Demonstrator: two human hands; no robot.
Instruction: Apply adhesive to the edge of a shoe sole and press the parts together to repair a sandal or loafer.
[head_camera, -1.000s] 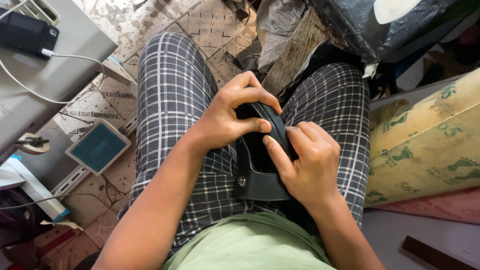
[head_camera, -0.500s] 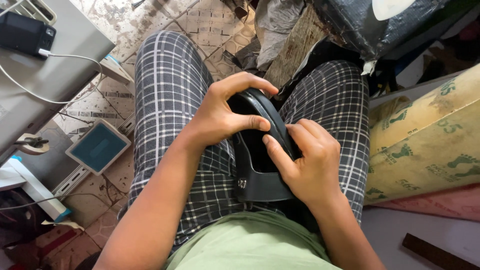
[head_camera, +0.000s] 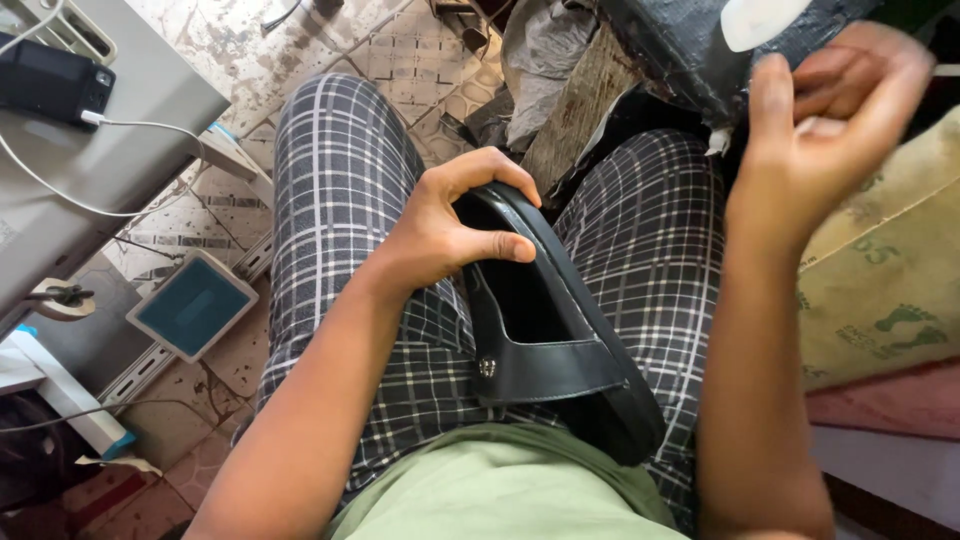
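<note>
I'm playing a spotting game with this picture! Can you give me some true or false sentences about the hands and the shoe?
1. The left hand grips the black shoe. True.
2. The right hand is on the shoe too. False: it is lifted up, away from the shoe, near the cardboard box.
3. The shoe lies on the person's lap, on checked trousers. True.
4. The shoe is bright red. False: it is black.
5. A small blue-faced square thing sits on the tiled floor. True.
</note>
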